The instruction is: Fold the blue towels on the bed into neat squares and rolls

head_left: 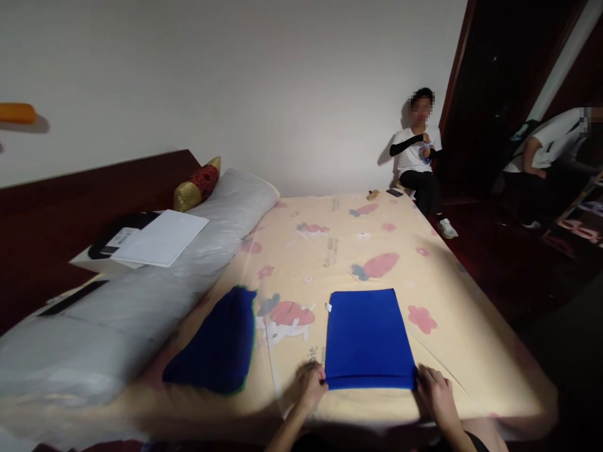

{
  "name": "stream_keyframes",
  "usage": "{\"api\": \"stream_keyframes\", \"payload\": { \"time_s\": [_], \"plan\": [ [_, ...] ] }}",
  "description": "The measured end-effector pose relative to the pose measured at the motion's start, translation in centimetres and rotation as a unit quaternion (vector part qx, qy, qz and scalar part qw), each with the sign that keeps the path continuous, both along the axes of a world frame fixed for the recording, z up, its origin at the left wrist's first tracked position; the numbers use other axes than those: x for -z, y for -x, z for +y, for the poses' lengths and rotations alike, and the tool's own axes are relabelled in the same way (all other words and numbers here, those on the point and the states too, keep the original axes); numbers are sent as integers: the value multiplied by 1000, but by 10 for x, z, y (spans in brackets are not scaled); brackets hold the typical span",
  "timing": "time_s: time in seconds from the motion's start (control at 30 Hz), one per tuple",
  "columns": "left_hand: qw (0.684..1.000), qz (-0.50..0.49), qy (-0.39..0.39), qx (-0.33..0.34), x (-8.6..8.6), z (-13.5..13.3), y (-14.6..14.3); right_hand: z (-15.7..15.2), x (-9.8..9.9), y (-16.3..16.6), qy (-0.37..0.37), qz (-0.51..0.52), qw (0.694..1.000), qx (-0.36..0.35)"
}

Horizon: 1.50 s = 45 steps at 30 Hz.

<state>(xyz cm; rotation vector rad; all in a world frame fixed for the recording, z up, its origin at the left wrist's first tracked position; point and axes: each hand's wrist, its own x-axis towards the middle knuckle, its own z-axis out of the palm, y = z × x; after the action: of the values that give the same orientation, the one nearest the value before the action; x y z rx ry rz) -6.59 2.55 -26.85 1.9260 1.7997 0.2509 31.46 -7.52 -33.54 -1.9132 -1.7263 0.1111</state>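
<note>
A bright blue cloth, neatly folded into a rectangle, lies flat on the bed. It has a small white tag on its left edge and a folded band along its near edge. My left hand pinches the near left corner. At the near right corner, the fingers of my right hand are closed on the same cloth. Left of my left hand lies a second, darker blue cloth with a green edge, spread in an uneven shape; neither hand touches it.
The bed has a patterned cream sheet. A long grey bolster runs along the left, with a white board and a red-gold cushion. A phone lies at the far edge. One person sits beyond; another bends at right.
</note>
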Motion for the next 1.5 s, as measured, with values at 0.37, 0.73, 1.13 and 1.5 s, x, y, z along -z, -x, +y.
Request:
{"api": "stream_keyframes", "payload": {
  "time_s": [0.37, 0.73, 1.13, 1.5],
  "plan": [
    [972, 110, -113, 174, 4, -32, -17, -10, -4, 8, -18, -33, 998, 51],
    [971, 152, -142, 120, 23, -29, -25, 10, -29, 176, -44, -49, 939, -339],
    [974, 149, -137, 107, 13, -32, -26, -23, -42, -36, 125, -79, 934, -325],
    [956, 85, -180, 213, 33, -53, -62, -20, -23, -6, 47, -24, 991, -119]
  ]
}}
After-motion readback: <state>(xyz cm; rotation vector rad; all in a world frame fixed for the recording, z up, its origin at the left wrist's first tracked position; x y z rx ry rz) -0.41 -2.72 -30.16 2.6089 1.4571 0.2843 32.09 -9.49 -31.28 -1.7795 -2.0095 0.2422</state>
